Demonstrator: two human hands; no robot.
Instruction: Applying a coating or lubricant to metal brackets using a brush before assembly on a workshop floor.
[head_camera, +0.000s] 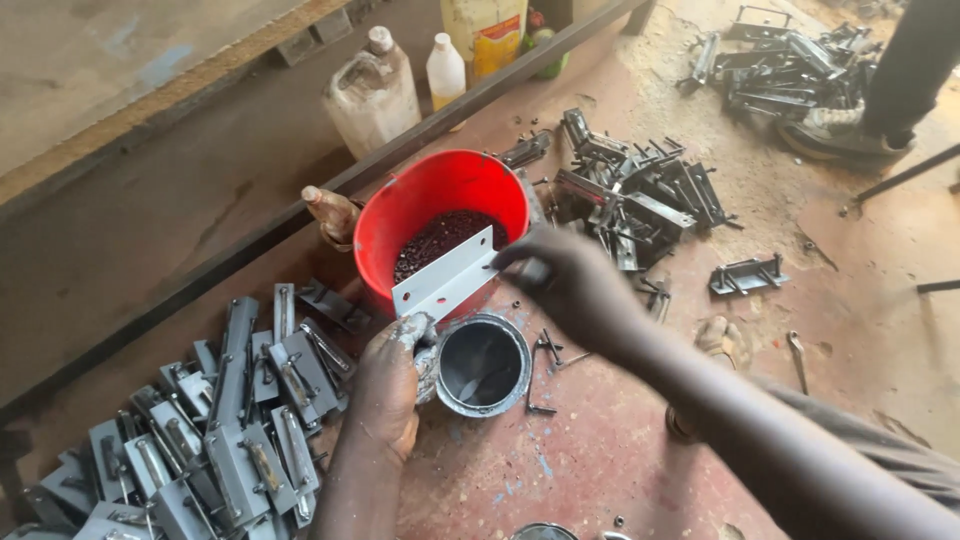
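Grey-painted metal plate (447, 274), a flat strip with small holes, was held between both hands above the rim of the red bucket and the paint can. At the far left a heap of grey-painted latches (215, 430) lay on the red floor. The left hand (392, 380), smeared with grey paint, pinched the plate's lower end, and whether it also touched the can I could not tell. Just right of it stood the open paint can (483, 366), its inside coated grey with a little paint at the bottom. Behind it the red bucket (440, 215) held a mass of small dark pieces. The right hand (565, 280) gripped the plate's upper end with its fingertips. Unpainted dark latches (635, 195) lay piled further right.
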